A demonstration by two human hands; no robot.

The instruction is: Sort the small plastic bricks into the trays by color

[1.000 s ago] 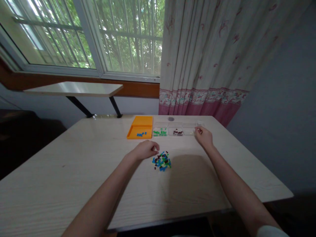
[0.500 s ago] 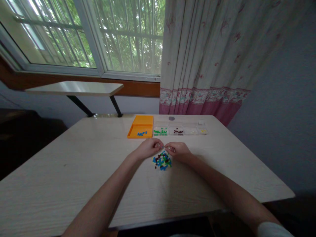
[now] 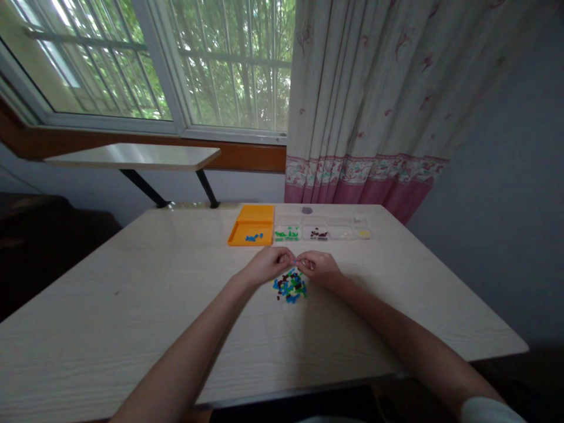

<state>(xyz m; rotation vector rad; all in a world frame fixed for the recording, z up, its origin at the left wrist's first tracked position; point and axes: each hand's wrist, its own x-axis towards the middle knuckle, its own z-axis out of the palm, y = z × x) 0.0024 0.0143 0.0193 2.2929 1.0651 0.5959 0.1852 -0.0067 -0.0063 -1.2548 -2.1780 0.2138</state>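
Note:
My left hand (image 3: 268, 264) and my right hand (image 3: 321, 267) meet fingertip to fingertip just above the far side of a pile of small toy building blocks (image 3: 289, 286). Both hands are closed in a pinch. A tiny blue block (image 3: 295, 262) shows between the fingertips, mostly covered by them. The pile mixes blue, green, brown and pale yellow pieces on the table. Beyond my left hand lies an open orange box (image 3: 233, 239) with several blue blocks (image 3: 254, 238) in it.
Right of the orange box, a row of clear plastic boxes holds green blocks (image 3: 287, 233), brown blocks (image 3: 318, 234) and yellow pieces (image 3: 363, 233). A grey round disc (image 3: 307, 210) lies behind them. A raised white shelf (image 3: 136, 156) stands at the table's back left.
Both hands stay pinched together over the pile, their fingertips shifted very slightly to the right. The boxes and pile look unchanged.

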